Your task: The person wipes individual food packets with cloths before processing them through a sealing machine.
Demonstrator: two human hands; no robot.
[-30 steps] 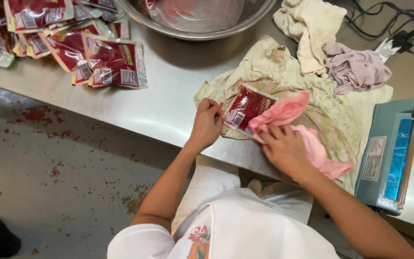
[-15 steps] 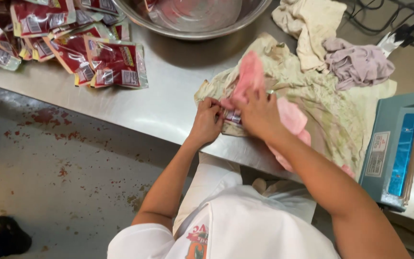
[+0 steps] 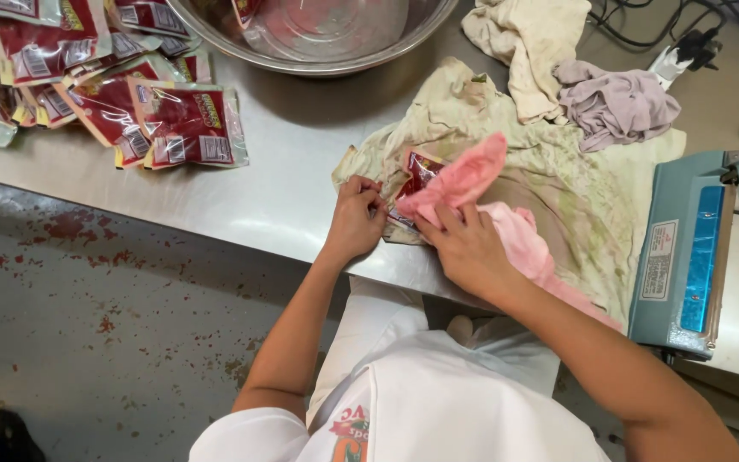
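Since half a second ago, the pink cloth (image 3: 472,184) has dropped from standing upright to lying folded across the red packet (image 3: 416,175), and the right hand (image 3: 468,248) has slid down onto its lower end. That hand lies flat with fingers spread, pressing the cloth onto the packet, apparently to wipe it. The left hand (image 3: 354,218) pinches the packet's left edge between thumb and fingers, seemingly so it will not slide under the rubbing. The packet lies on a stained yellowish towel (image 3: 575,188) spread over the steel tabletop (image 3: 284,171), likely there to soak up drips. A blue heat sealer (image 3: 699,248) sits just right of the towel. More red packets (image 3: 156,120) are piled at far left, well apart, beside a large metal bowl (image 3: 318,34).
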